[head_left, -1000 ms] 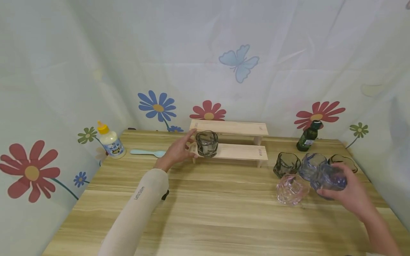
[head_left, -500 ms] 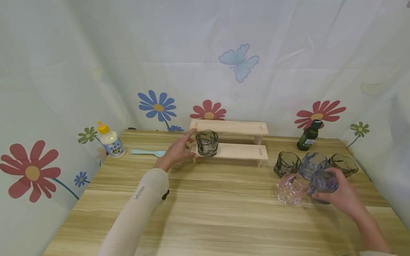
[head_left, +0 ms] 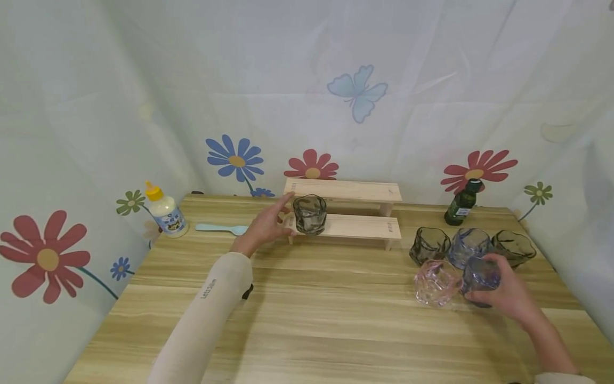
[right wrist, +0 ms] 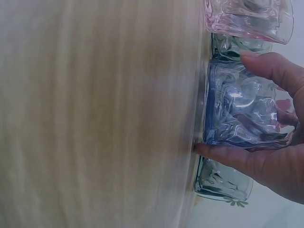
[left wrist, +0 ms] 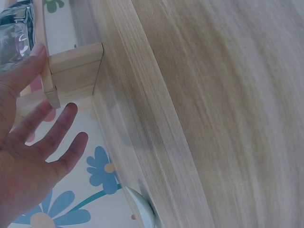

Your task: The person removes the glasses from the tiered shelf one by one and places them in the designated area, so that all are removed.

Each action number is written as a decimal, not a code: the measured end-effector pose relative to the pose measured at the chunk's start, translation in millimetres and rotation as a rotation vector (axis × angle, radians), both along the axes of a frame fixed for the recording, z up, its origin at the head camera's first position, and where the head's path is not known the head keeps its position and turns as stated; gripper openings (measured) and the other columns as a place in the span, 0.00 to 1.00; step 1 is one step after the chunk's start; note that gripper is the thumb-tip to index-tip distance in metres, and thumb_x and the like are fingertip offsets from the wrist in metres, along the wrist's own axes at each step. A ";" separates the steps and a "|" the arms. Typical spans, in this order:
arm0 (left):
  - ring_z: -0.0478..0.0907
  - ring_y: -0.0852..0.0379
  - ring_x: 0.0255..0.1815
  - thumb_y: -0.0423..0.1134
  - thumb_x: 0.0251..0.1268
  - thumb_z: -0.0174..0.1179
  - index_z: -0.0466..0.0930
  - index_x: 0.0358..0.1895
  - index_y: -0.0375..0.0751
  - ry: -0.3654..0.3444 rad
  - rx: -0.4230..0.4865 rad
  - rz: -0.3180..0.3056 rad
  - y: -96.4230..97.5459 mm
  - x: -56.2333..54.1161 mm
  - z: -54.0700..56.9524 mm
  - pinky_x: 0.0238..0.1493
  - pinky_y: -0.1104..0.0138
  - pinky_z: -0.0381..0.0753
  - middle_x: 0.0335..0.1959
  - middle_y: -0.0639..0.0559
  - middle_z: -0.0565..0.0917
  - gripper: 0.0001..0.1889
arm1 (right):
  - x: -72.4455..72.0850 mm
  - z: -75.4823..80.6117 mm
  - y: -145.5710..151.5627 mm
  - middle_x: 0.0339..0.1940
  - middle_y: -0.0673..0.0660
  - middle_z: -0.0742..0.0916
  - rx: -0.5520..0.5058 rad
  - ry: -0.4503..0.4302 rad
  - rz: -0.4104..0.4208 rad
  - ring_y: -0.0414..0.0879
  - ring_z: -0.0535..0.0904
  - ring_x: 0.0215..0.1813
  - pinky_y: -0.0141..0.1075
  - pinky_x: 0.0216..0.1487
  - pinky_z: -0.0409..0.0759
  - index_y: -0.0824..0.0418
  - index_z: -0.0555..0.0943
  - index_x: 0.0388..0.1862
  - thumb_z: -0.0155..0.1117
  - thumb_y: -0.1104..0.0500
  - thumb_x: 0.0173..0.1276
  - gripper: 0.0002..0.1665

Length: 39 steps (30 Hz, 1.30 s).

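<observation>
My right hand [head_left: 510,296] grips a blue glass [head_left: 481,276] standing upright at the right of the table. In the right wrist view, thumb and fingers lie on opposite sides of this blue glass [right wrist: 240,107], its base at the tabletop. A pink glass [head_left: 437,284] stands close to its left. My left hand [head_left: 263,229] is at the left end of the two-tier wooden shelf [head_left: 360,226], beside a grey glass [head_left: 310,216] on the lower tier. In the left wrist view, its thumb touches the shelf end near the glass, and its other fingers are spread and hold nothing.
Behind the held glass stand a grey glass [head_left: 430,246], another blue glass [head_left: 470,246] and a second grey glass [head_left: 514,248]. A green bottle [head_left: 462,204] is at the back right. A yellow-capped bottle [head_left: 169,213] and a pale blue spoon [head_left: 218,229] lie left.
My right hand has moved the blue glass left and down to the table, beside the pink glass. My left hand has stayed at the shelf.
</observation>
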<state>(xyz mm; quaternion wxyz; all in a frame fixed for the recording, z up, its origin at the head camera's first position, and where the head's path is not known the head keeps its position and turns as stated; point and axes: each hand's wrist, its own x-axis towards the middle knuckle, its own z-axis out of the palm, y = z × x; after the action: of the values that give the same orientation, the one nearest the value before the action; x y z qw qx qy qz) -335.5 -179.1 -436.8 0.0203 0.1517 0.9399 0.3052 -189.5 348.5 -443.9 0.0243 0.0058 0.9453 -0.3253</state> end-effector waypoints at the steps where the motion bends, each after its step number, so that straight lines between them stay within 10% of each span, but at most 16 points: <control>1: 0.81 0.38 0.56 0.41 0.55 0.75 0.45 0.81 0.65 0.000 0.000 0.000 0.0 -0.2 -0.1 0.55 0.46 0.79 0.67 0.40 0.76 0.55 | -0.1 -0.5 -0.1 0.61 0.92 0.66 0.001 0.001 0.002 0.87 0.67 0.57 0.70 0.50 0.72 0.74 0.49 0.72 0.82 0.57 0.51 0.63; 39: 0.80 0.38 0.57 0.41 0.57 0.74 0.44 0.81 0.65 -0.007 -0.009 -0.004 0.1 0.4 0.1 0.57 0.45 0.78 0.68 0.40 0.76 0.55 | 4.8 10.0 -0.2 0.67 0.90 0.60 -0.033 0.010 0.048 0.86 0.59 0.63 0.76 0.58 0.61 0.76 0.46 0.76 0.80 0.57 0.53 0.66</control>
<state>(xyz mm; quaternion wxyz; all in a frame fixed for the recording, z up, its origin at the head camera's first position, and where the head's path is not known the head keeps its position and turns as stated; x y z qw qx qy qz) -335.2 -179.0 -436.7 0.0248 0.1526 0.9408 0.3017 -184.7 348.3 -433.9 0.0277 -0.0189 0.9398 -0.3401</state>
